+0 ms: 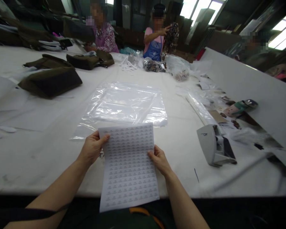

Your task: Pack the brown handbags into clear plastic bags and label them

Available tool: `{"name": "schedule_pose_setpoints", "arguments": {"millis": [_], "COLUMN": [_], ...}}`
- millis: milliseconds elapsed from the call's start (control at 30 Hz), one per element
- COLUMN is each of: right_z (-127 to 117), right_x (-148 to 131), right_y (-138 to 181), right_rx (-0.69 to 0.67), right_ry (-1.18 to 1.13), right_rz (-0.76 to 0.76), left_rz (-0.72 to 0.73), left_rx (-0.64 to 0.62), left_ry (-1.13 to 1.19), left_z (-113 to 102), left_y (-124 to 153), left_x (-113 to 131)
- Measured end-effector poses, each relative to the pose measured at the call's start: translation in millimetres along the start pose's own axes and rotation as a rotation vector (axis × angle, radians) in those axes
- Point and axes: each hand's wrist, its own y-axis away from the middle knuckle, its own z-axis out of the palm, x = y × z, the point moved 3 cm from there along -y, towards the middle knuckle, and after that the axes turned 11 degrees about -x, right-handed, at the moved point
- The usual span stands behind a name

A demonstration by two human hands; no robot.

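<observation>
A white sheet of labels (130, 165), printed with rows of small text, hangs over the table's near edge between my hands. My left hand (92, 146) pinches its upper left edge, thumb on the front. On the right edge, a little lower, my right hand (159, 159) grips it the same way. The print is too small to read. Just beyond the sheet lies a stack of clear plastic bags (124, 101), flat on the white table (50, 152). The sheet's top edge comes close to the bags in view.
To the right stand a grey-white dispenser (214, 148) and a tumbler (240, 107) lying among plastic scraps. Dark olive fabric bags (52, 79) lie at left. Two people (154, 41) work at the far side, near bagged items (181, 73). A white panel (252, 86) borders the right.
</observation>
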Motion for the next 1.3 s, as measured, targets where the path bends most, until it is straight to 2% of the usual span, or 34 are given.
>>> {"name": "schedule_pose_setpoints", "arguments": {"millis": [200, 333, 400, 667, 1300], "right_z": [2.0, -0.9, -1.2, 1.6, 0.6], "right_x": [10.1, 20.7, 24.5, 28.2, 34.4], "right_y": [-4.4, -4.2, -3.1, 2.3, 3.2], "right_rx": [0.079, 0.25, 0.282, 0.305, 0.323], "right_ry": [0.002, 0.212, 0.304, 0.462, 0.527], "right_rz": [-0.009, 0.001, -0.013, -0.05, -0.026], "left_rz": [0.085, 0.073, 0.072, 0.065, 0.092], "left_rx": [0.067, 0.046, 0.052, 0.12, 0.14], "left_ry": [-0.053, -0.142, -0.158, -0.194, -0.185], "left_z": [-1.5, -9.2, -16.0, -37.4, -35.1], "left_y": [-4.4, -10.8, -13.1, -12.5, -5.9], "left_x": [-9.9, -22.5, -31.0, -57.6, -55.0]}}
